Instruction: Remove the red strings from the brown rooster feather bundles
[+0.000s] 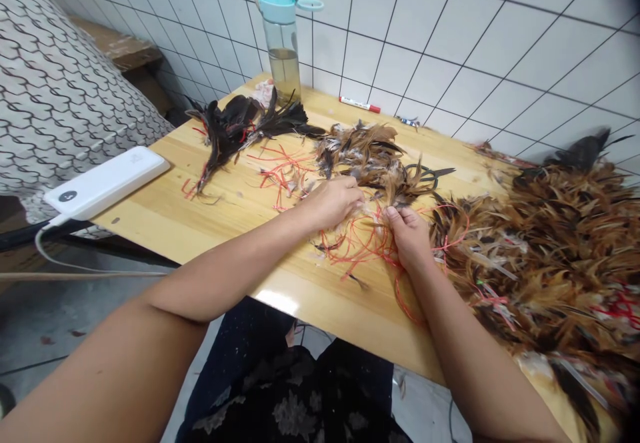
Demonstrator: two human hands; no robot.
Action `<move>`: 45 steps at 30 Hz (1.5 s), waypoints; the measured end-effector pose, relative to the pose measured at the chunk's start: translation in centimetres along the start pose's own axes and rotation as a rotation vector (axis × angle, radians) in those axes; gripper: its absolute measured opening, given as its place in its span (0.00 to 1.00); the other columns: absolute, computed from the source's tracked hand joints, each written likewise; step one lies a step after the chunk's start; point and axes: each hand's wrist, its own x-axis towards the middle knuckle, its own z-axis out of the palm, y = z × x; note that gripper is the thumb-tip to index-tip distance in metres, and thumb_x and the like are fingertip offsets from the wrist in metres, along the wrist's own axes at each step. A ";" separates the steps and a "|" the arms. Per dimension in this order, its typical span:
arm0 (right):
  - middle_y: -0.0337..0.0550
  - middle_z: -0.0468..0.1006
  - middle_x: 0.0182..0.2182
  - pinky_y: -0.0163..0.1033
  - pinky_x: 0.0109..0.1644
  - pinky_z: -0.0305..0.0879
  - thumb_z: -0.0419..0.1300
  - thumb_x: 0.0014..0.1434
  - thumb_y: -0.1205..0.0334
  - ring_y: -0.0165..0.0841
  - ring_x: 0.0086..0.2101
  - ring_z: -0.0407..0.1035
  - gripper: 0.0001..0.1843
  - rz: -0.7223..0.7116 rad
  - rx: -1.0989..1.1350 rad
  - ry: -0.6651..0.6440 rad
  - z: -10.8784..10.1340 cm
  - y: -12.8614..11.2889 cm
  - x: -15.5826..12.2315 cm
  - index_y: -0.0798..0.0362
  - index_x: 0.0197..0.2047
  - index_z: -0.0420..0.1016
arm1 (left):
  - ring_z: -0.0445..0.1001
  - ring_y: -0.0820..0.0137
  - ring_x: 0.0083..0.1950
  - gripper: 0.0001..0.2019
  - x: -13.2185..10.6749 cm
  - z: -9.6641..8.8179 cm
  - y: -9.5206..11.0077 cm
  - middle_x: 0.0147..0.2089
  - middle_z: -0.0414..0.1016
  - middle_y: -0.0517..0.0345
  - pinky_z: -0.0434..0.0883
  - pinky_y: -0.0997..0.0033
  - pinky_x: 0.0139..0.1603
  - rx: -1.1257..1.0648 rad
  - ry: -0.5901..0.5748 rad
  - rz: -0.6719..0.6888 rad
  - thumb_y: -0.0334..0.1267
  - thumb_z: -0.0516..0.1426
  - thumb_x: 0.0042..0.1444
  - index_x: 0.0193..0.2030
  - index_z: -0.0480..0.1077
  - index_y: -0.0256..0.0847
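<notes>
My right hand (411, 231) pinches a small bunch of brown feathers (399, 188) at its base, between thumb and forefinger. Just to the left, my left hand (336, 200) has its fingers closed above the table; whatever is in them is too small to make out. Loose red strings (350, 251) lie tangled beneath and between both hands. Beyond them sits a heap of brown feather bunches (356, 144). Dark-handled scissors (443, 172) rest behind the held bunch, partly hidden by feathers.
A large pile of brown feathers (565, 230) covers the table's right side. Black feather bunches (235, 126) lie at the back left, near a blue-lidded bottle (283, 56). A red marker (359, 104) lies along the tiled wall. At the left edge is a white power bank (107, 182) with a cable.
</notes>
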 end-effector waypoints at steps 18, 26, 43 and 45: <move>0.35 0.69 0.18 0.36 0.30 0.58 0.64 0.46 0.48 0.29 0.24 0.59 0.16 -0.051 -0.233 -0.099 0.4 0.4 0.2 0.52 0.22 0.72 | 0.65 0.67 0.40 0.16 0.2 0.0 2.1 0.35 0.69 0.51 0.63 0.68 0.41 0.188 0.066 0.211 0.38 0.49 0.67 0.32 0.72 0.36; 0.40 0.79 0.27 0.40 0.39 0.67 0.67 0.46 0.44 0.34 0.30 0.70 0.19 -0.002 -0.067 -0.077 0.2 -0.1 0.0 0.52 0.28 0.76 | 0.69 0.65 0.50 0.11 0.5 0.0 0.3 0.46 0.71 0.49 0.68 0.64 0.52 -0.061 0.239 0.010 0.31 0.53 0.60 0.48 0.72 0.37; 0.41 0.79 0.29 0.40 0.39 0.68 0.67 0.46 0.41 0.33 0.31 0.70 0.22 0.018 0.045 -0.105 0.1 -0.4 -0.2 0.52 0.28 0.74 | 0.73 0.71 0.40 0.05 0.9 1.5 0.8 0.37 0.77 0.57 0.68 0.69 0.44 -0.476 0.019 -0.145 0.33 0.56 0.58 0.36 0.73 0.37; 0.40 0.78 0.27 0.40 0.37 0.67 0.67 0.46 0.42 0.33 0.30 0.69 0.21 0.028 0.034 -0.091 0.2 -0.5 -0.3 0.51 0.27 0.72 | 0.71 0.74 0.34 0.06 0.8 1.1 0.7 0.32 0.75 0.60 0.66 0.73 0.37 -0.525 0.005 -0.201 0.35 0.55 0.59 0.38 0.72 0.37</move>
